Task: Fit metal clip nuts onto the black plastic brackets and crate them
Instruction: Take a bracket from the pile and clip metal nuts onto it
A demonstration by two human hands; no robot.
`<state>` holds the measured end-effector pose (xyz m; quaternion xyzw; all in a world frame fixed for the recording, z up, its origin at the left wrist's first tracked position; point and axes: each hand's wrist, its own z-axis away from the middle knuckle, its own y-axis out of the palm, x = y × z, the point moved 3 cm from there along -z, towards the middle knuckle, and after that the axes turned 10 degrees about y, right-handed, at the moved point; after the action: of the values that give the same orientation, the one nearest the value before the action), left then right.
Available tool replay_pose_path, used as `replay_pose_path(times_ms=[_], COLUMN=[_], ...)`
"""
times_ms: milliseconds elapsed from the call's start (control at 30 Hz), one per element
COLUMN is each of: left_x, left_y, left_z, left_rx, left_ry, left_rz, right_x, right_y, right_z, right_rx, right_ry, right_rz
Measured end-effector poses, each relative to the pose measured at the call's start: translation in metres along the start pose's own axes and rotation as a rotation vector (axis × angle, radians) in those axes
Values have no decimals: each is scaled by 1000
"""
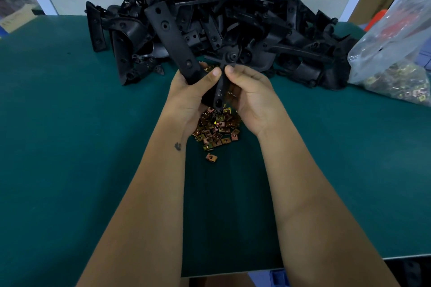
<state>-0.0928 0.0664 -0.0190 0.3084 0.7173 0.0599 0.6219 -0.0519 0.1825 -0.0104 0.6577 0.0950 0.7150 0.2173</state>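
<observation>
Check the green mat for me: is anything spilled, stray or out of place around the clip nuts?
One gold-coloured metal clip nut lies alone on the green mat, apart from the loose heap of clip nuts beneath both hands. Otherwise nothing stands out; the black plastic brackets are just piled loosely behind.

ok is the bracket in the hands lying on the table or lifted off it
Lifted. Both the left hand and right hand grip the black bracket above the clip nuts on the green table.
</observation>
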Motion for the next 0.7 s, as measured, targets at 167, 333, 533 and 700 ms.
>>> replay_pose_path(times_ms=[167, 333, 533, 700], left_x=[4, 1, 4, 7], left_y=[-4, -15, -15, -14], left_z=[-2, -4, -5, -6], left_rx=[-169, -275, -300, -289], left_ry=[-75, -46, -49, -61], left_rz=[206, 404, 384, 368], right_x=[7, 6, -10, -9], right_y=[-19, -53, -38, -27], right_z=[0, -3, -20, -16], right_rx=[-480, -802, -433, -395], right_ry=[-162, -145, -23, -188], right_rz=[180, 664, 1435, 1352])
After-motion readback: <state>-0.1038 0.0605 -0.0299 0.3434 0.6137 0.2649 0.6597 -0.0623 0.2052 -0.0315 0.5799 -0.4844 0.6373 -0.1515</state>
